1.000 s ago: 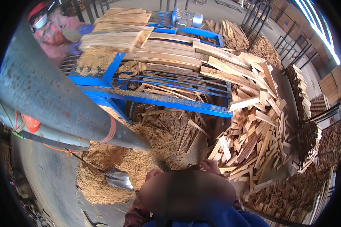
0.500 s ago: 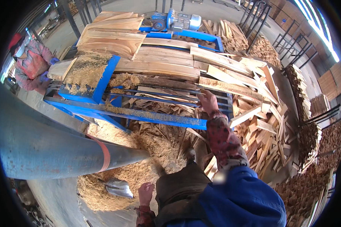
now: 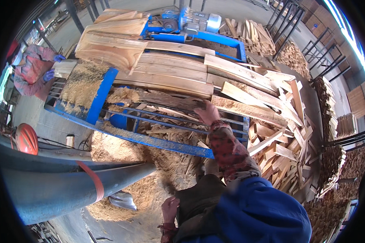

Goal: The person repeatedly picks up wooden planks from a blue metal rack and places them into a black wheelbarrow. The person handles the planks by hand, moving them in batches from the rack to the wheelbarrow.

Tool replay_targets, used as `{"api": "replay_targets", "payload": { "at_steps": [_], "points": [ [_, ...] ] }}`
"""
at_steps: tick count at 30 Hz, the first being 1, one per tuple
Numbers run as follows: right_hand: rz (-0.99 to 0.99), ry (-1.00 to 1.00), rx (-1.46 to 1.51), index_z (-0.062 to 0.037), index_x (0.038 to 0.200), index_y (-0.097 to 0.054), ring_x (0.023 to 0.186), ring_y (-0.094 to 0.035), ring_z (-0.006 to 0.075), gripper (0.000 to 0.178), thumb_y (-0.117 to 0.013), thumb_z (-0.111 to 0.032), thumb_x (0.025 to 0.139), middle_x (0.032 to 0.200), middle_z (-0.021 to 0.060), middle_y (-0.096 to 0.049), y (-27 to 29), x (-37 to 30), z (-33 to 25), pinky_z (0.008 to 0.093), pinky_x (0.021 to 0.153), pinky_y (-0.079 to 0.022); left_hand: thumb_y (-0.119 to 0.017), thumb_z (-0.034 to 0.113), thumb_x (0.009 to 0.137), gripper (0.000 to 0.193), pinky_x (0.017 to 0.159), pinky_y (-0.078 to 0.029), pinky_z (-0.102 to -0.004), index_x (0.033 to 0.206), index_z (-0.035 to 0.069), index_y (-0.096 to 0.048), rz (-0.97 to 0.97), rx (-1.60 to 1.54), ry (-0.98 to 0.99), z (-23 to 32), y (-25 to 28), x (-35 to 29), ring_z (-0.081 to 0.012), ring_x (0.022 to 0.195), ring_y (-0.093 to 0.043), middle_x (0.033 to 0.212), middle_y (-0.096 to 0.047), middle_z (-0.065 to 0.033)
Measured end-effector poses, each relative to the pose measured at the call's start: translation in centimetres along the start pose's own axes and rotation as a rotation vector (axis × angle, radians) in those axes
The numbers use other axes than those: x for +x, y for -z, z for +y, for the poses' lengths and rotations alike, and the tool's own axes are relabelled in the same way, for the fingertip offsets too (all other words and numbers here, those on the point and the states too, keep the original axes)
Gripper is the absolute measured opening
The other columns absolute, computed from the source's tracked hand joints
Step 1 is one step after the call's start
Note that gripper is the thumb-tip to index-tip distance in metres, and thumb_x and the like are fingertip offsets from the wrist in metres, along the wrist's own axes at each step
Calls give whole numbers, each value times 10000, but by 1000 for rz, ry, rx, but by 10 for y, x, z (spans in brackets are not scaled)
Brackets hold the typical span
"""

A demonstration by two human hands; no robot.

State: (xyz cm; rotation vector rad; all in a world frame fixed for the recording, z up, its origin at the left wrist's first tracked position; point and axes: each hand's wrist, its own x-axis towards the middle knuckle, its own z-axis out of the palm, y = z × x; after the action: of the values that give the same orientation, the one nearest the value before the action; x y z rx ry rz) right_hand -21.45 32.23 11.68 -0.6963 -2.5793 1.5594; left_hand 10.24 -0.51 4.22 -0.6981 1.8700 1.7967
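Observation:
My right hand (image 3: 208,112) reaches over the blue machine frame (image 3: 162,146). Its fingers are closed round the right end of a dark, bark-edged wood strip (image 3: 166,100), which lies across the rails with its left end near the sawdust-covered blue housing (image 3: 83,87). Beyond the strip, several pale boards (image 3: 170,77) lie side by side. My left hand (image 3: 170,208) hangs low beside my thigh, fingers curled, with nothing seen in it.
A co-worker (image 3: 34,69) in blue gloves stands by a board at the housing's far left. A large grey duct (image 3: 48,182) crosses the lower left above sawdust (image 3: 150,194) and a shovel blade (image 3: 123,200). Wood offcuts (image 3: 278,156) heap on the right. A blue motor (image 3: 190,21) stands behind.
My right hand has moved left from above the rails and closed on the bark-edged strip's end. The co-worker's board has shifted, and the whole view has turned slightly.

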Motion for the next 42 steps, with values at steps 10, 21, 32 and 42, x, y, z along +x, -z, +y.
{"api": "replay_targets", "payload": {
  "at_steps": [10,21,32,42],
  "points": [
    [-18,377,278,30,859,-652,583,-531,110,260,-712,-221,821,632,95,-605,81,5,-67,307,546,-447,-655,70,851,255,717,-552,-292,1061,-71,-615,49,57,-137,73,-28,14,-178,784,-660,882,-684,-127],
    [109,-101,749,2,915,-559,505,-533,78,128,-577,-123,936,677,17,-555,186,-165,-19,227,439,-406,-569,252,968,391,877,-511,-358,1208,-54,-519,-478,-260,-205,172,-111,38,-246,996,-631,1099,-641,-184],
    [68,-276,1002,12,978,-582,543,-589,150,148,-616,-121,922,759,77,-605,131,-289,3,276,493,-467,-602,618,821,850,1153,-253,-481,1376,9,-393,-984,-734,-75,218,-124,60,-332,1383,-329,1461,-405,-148],
    [47,35,160,-23,1130,-651,784,-656,157,325,-710,-213,872,873,74,-691,124,-262,21,286,688,-520,-521,355,976,380,827,-464,-405,1205,52,-509,-729,-546,-204,258,-101,63,-187,788,-532,805,-516,-15]
  ]
}}
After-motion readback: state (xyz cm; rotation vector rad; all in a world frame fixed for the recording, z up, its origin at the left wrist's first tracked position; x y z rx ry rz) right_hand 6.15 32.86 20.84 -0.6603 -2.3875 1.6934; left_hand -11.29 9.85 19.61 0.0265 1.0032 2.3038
